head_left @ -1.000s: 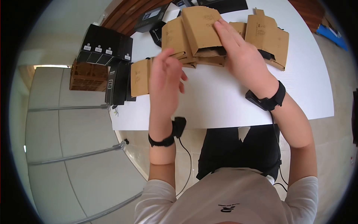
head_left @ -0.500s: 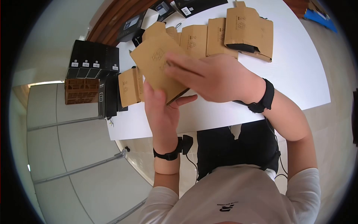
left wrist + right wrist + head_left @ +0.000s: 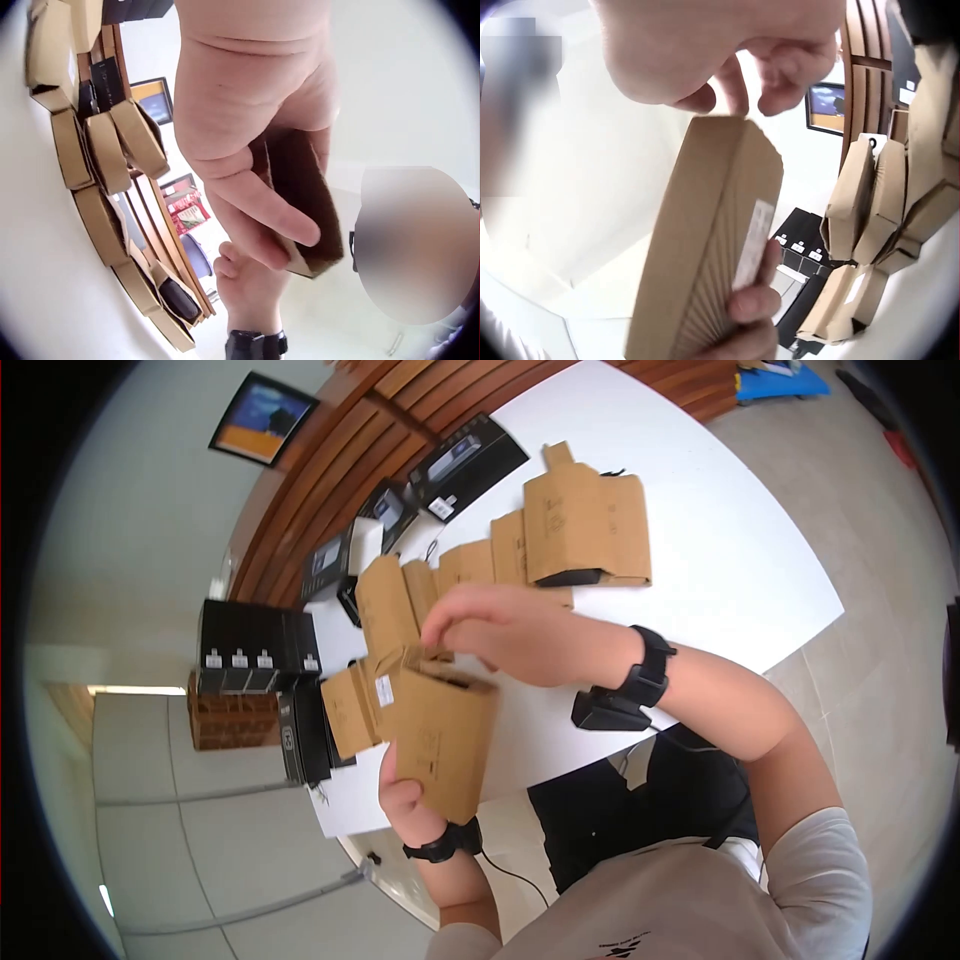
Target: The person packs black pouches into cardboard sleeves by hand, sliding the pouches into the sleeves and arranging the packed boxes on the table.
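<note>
A brown cardboard box [image 3: 440, 745] is held up over the table's left front part, in my left hand [image 3: 405, 805]. In the left wrist view, the fingers of my left hand [image 3: 255, 172] wrap round the box [image 3: 307, 202], whose inner side looks hollow and dark. My right hand [image 3: 520, 630] hovers at the box's upper end with loosely bent fingers. From the right wrist view, the fingertips of my right hand [image 3: 727, 52] are right above the top edge of the box [image 3: 697, 202], which shows a pleated side and a white label.
Several other brown boxes [image 3: 590, 525] lie in a row across the white table [image 3: 720, 540], some stacked. Black boxes [image 3: 255, 640] stand at the left, more black boxes [image 3: 465, 465] at the back. A brown wooden crate [image 3: 235, 720] sits beyond the left edge.
My right hand brought the box from the pile to my left hand, which now grips it. The box has turned and come nearer, and my right hand has let go. The head view has shifted.
</note>
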Tool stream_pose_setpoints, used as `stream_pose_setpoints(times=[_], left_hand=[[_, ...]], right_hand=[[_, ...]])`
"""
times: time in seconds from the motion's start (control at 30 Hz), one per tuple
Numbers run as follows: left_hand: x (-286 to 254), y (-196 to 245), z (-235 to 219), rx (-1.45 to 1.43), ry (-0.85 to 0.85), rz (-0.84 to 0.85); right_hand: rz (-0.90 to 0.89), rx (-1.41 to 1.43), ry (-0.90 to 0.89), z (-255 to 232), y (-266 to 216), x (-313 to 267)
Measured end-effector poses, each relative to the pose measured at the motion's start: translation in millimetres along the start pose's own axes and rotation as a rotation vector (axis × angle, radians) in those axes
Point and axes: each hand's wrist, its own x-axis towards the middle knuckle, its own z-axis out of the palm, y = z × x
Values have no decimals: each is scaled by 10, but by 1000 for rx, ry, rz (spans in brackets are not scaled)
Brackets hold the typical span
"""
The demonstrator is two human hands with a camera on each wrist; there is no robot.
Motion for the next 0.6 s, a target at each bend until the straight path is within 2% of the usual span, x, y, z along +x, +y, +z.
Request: stream_pose_setpoints(times=[0.03, 0.07, 0.1, 0.13, 0.17, 0.2, 0.27, 0.33, 0.37, 0.43, 0.5, 0.57, 0.6], left_hand=[[-7, -38, -19, -49, 76, 20], [16, -98, -251, -45, 57, 13], [79, -174, -635, -138, -46, -75], [125, -218, -831, -233, -146, -162], [105, -284, -721, -113, -10, -125], [92, -362, -721, -117, -22, -129], [51, -519, -796, -269, -32, -136], [1, -490, -690, -205, -14, -135], [-49, -485, -658, -134, 9, -129], [-52, -533, -726, -164, 29, -137], [-19, -581, -807, -191, 40, -132], [1, -615, -892, -180, 248, -133], [28, -612, -927, -185, 253, -126]], right_hand=[[-7, -6, 22, -20, 20, 12], [76, -28, -133, -38, 59, 27], [162, -47, -290, -45, 92, 34], [162, -50, -276, -28, 103, 31], [235, 13, -283, 2, 106, 23], [310, 75, -291, 6, 117, 26], [329, 109, -301, -12, 212, 29], [186, -28, -310, 39, 299, 9], [201, -23, -318, 56, 335, -1], [294, 45, -351, 24, 295, 22], [322, -3, -361, -6, 280, 42], [340, -49, -373, -33, 243, 67], [397, -103, -402, -58, 212, 79]])
